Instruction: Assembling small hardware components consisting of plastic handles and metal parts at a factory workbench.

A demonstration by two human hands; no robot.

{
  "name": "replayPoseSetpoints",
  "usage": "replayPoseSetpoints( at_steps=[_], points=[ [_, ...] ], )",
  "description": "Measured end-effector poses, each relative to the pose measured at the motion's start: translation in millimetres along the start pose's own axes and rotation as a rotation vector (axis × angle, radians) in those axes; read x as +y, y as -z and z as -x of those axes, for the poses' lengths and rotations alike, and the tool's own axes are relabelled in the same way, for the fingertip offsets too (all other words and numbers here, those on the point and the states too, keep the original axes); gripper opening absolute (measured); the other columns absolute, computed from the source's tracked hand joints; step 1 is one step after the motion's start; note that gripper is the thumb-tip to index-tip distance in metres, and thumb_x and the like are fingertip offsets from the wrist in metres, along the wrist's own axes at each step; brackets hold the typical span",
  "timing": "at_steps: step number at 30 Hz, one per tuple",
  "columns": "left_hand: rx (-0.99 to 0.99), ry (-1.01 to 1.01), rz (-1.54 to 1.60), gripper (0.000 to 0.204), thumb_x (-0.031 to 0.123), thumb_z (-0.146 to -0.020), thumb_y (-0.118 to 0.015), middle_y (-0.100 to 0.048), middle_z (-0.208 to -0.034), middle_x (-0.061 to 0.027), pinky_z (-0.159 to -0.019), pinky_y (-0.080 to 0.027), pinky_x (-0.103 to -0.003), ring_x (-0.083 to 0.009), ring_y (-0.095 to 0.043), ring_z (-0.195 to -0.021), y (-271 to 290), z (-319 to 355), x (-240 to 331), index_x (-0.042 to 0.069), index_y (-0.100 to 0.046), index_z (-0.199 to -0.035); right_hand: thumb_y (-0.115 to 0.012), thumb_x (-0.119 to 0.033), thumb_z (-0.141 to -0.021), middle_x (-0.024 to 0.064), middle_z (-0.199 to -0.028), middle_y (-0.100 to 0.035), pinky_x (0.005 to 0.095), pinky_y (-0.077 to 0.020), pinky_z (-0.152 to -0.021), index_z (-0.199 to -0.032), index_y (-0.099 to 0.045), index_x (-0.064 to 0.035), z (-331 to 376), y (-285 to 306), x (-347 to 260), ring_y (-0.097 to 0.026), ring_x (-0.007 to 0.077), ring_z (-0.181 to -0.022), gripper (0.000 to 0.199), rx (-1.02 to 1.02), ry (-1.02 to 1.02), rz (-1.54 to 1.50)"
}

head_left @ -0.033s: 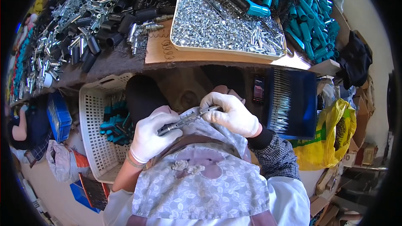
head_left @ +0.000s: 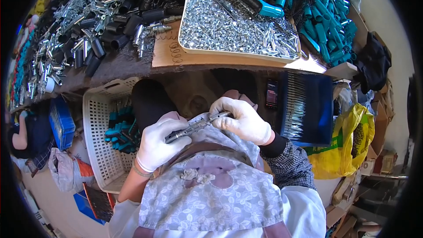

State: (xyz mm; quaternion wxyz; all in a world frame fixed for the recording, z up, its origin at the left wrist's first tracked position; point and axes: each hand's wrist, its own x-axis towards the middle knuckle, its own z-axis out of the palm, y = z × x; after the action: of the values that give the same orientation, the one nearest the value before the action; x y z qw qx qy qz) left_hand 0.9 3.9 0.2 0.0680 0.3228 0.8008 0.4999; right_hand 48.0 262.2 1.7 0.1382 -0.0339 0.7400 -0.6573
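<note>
Above my lap, my left hand [head_left: 164,143] is closed around a grey metal shaft [head_left: 189,131] with slots and steps along it, tilted up to the right. My right hand [head_left: 241,121] pinches a slim metal piece [head_left: 219,116] between thumb and fingers. That piece meets the upper end of the shaft; whether it is a tool or a part I cannot tell. Both hands wear white gloves. Beneath them lies a grey leaf-patterned apron [head_left: 211,207].
Ahead, a cream tray [head_left: 240,56] of small metal pieces sits on the bench, between black-and-silver parts and teal housings [head_left: 328,22]. A white basket [head_left: 99,150] with teal parts stands left. On the right are a blue bin [head_left: 317,119] of metal rods and a yellow bag [head_left: 339,154].
</note>
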Motion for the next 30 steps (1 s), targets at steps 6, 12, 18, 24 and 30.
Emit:
replayPoseSetpoints(
  at_steps=[6,12,18,24,30],
  points=[
    [-0.080,-0.008,0.016,0.031,0.005,-0.071,-0.086,-0.074,-0.090,-0.0163,-0.073,-0.058,-0.033,-0.0290,-0.073,-0.079,4.2,3.0,-5.4,-0.002,-0.073,-0.098,-0.070,-0.015,-0.090,0.0167,-0.084,-0.066,0.0381,-0.0531,-0.072,-0.104,-0.060,-0.0025,-0.3,-14.4,2.3,-0.067,0.0336,-0.078,0.022,0.069,0.203,0.298],
    [-0.069,-0.047,0.036,0.030,0.006,-0.070,-0.086,-0.075,-0.090,-0.0165,-0.073,-0.058,-0.033,-0.0279,-0.074,-0.080,3.3,3.2,-9.5,-0.001,-0.075,-0.097,-0.065,-0.022,-0.095,0.0173,-0.087,-0.065,0.0398,-0.0522,-0.072,-0.108,-0.057,-0.0029,0.8,-14.8,8.8,-0.067,0.0343,-0.080,0.025,0.071,0.290,0.420],
    [-0.018,0.033,0.007,0.028,0.005,-0.072,-0.085,-0.074,-0.089,-0.0156,-0.071,-0.057,-0.033,-0.0277,-0.074,-0.080,1.3,3.1,-1.7,-0.001,-0.074,-0.096,-0.046,-0.039,-0.110,0.0214,-0.135,-0.062,0.0386,-0.0475,-0.107,-0.143,-0.046,0.0053,2.6,-26.6,31.5,-0.062,0.0272,-0.122,0.055,0.059,0.149,-0.555],
    [0.030,0.024,0.034,0.027,0.005,-0.074,-0.084,-0.074,-0.091,-0.0159,-0.072,-0.057,-0.034,-0.0285,-0.073,-0.079,-7.3,5.4,-0.3,-0.001,-0.074,-0.098,-0.045,-0.040,-0.110,0.0229,-0.136,-0.061,0.0429,-0.0519,-0.105,-0.140,-0.052,0.0062,0.3,-44.3,20.7,-0.062,0.0294,-0.125,0.055,0.031,0.026,-0.683],
    [0.056,0.031,0.021,0.028,0.005,-0.074,-0.084,-0.074,-0.092,-0.0160,-0.072,-0.057,-0.035,-0.0303,-0.073,-0.080,-10.4,6.6,-10.1,0.000,-0.073,-0.099,-0.044,-0.043,-0.110,0.0207,-0.134,-0.062,0.0424,-0.0516,-0.105,-0.143,-0.050,0.0055,-10.5,-65.5,38.9,-0.062,0.0271,-0.123,0.059,0.085,0.021,-0.785]
  ],
)
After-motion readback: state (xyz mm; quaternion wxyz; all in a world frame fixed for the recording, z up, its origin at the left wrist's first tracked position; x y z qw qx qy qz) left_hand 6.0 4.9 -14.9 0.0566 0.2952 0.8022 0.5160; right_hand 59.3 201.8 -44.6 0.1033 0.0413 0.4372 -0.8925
